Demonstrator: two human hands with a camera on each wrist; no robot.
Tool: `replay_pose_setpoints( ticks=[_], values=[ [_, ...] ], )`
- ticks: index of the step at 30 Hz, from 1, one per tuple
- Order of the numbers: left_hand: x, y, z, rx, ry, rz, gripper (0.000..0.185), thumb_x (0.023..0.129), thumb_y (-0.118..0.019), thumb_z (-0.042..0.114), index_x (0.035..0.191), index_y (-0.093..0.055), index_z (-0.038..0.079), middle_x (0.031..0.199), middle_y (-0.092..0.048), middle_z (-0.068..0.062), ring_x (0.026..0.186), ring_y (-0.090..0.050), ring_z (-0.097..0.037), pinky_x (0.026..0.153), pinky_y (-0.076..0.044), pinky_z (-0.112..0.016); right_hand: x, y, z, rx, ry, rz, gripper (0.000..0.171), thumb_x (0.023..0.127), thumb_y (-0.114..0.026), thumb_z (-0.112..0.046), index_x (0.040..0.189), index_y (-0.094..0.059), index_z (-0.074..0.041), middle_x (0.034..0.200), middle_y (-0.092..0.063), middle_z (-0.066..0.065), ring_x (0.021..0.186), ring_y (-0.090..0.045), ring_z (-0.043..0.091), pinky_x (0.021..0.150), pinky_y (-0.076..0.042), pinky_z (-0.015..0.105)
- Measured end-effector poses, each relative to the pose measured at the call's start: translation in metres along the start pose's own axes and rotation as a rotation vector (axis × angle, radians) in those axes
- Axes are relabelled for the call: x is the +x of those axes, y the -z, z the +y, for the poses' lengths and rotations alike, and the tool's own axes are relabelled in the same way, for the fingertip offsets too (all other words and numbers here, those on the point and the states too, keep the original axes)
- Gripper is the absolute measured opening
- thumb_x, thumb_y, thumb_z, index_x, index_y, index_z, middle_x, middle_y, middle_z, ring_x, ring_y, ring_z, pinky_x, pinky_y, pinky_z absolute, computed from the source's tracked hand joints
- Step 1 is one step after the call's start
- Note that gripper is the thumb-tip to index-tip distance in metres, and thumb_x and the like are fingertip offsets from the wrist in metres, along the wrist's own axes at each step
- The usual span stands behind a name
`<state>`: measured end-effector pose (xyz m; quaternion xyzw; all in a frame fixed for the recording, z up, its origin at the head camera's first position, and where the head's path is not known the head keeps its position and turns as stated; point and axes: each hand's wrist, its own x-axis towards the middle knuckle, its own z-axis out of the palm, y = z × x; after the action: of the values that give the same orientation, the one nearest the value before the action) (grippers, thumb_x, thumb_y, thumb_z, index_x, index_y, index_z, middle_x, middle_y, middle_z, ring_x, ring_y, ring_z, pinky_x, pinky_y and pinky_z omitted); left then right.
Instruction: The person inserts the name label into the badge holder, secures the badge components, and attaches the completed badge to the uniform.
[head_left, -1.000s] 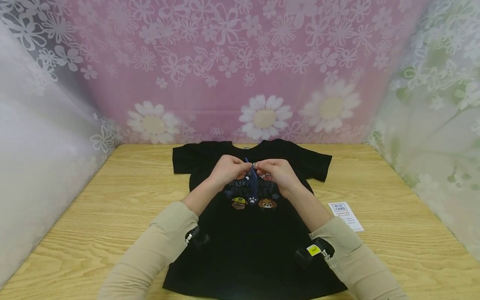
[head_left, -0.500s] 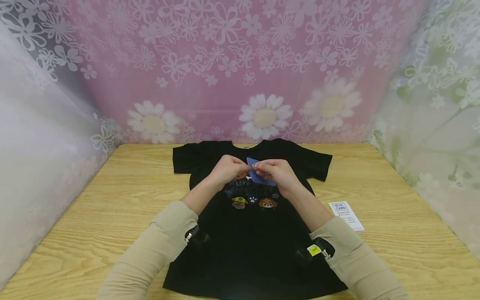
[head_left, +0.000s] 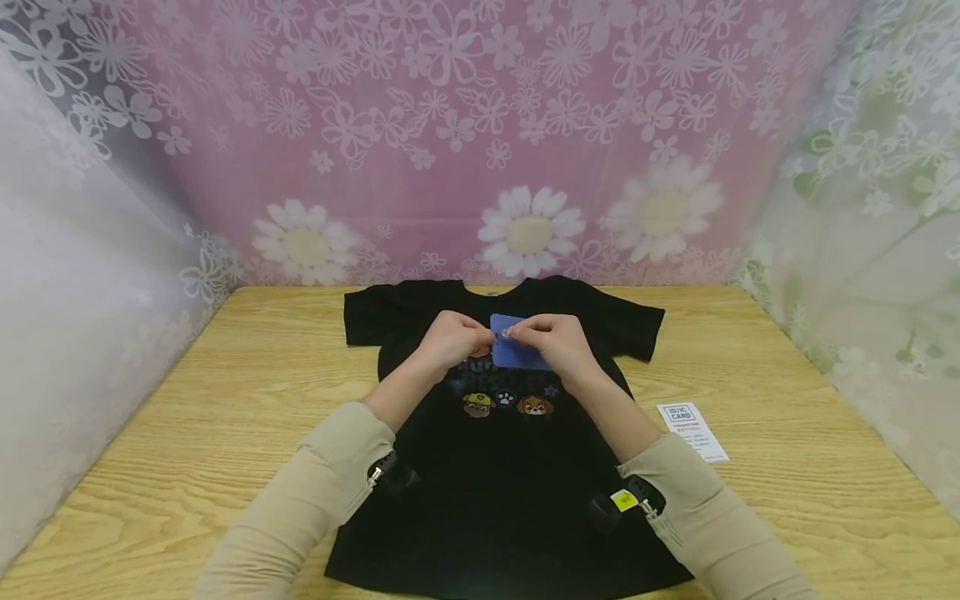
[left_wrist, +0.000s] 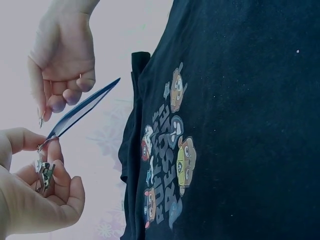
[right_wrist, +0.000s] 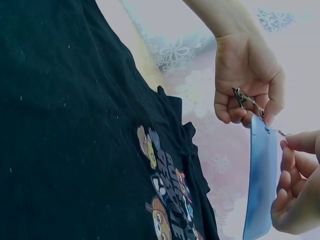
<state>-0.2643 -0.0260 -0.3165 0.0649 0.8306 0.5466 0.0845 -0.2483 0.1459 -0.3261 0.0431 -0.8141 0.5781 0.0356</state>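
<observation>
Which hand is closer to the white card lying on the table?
Right. The right hand is up over the shirt, left of the white card; the left hand is farther left.

Looks like a staged recording booth, not a lived-in home or shop. A light wood-grain table point(head_left: 150, 433) is boxed in on three sides by hung fabric: a pink floral backdrop point(head_left: 480, 125) with big white daisies at the back, sheer white flower-print curtain point(head_left: 75, 250) on the left, a greenish-white floral one point(head_left: 870, 233) on the right (no wall or furniture shows past them). Only staged items lie on the table: a black T-shirt point(head_left: 495, 483) spread flat and a small printed ID card slip point(head_left: 692, 431). Black cameras strapped at both wrists point(head_left: 628, 500).
</observation>
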Motion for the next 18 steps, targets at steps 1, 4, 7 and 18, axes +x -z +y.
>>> replay_pose_setpoints(
  ticks=[1, 4, 7, 18],
  values=[
    [0.0003, -0.0002, -0.0006, -0.001, 0.004, 0.004, 0.017, 0.081, -0.062, 0.01, 0.078, -0.073, -0.003, 0.071, -0.063, -0.007, 0.065, -0.053, -0.015, 0.066, -0.046, -0.031, 0.0003, 0.0003, 0.0003, -0.012, 0.011, 0.014, 0.022, 0.084, -0.067, -0.018, 0.089, -0.07, 0.003, 0.094, -0.065, 0.01, 0.091, -0.054, 0.022, 0.08, -0.042, 0.035],
    [0.0008, 0.0, -0.001, -0.006, 0.012, 0.017, 0.017, 0.081, -0.063, 0.012, 0.081, -0.073, -0.002, 0.079, -0.067, -0.01, 0.075, -0.059, -0.018, 0.068, -0.048, -0.029, 0.0007, 0.0011, 0.001, -0.05, 0.046, 0.049, 0.02, 0.082, -0.071, -0.018, 0.086, -0.069, 0.002, 0.087, -0.065, 0.01, 0.087, -0.054, 0.022, 0.076, -0.043, 0.033],
    [0.0013, 0.0006, -0.0011, -0.015, 0.014, 0.025, 0.017, 0.081, -0.064, 0.012, 0.081, -0.073, -0.002, 0.082, -0.067, -0.014, 0.079, -0.061, -0.023, 0.069, -0.049, -0.03, 0.0004, 0.0014, -0.0002, -0.072, 0.072, 0.077, 0.021, 0.08, -0.073, -0.017, 0.088, -0.068, 0.002, 0.077, -0.061, 0.005, 0.077, -0.051, 0.019, 0.068, -0.041, 0.028],
    [0.0022, 0.0, -0.005, -0.021, 0.011, 0.032, 0.022, 0.081, -0.063, 0.014, 0.07, -0.071, -0.003, 0.078, -0.065, -0.018, 0.072, -0.054, -0.021, 0.065, -0.044, -0.031, 0.0007, 0.0057, 0.0084, -0.097, 0.065, 0.097, 0.027, 0.083, -0.07, -0.021, 0.098, -0.066, 0.001, 0.085, -0.059, 0.008, 0.078, -0.05, 0.019, 0.068, -0.041, 0.027]
  ],
)
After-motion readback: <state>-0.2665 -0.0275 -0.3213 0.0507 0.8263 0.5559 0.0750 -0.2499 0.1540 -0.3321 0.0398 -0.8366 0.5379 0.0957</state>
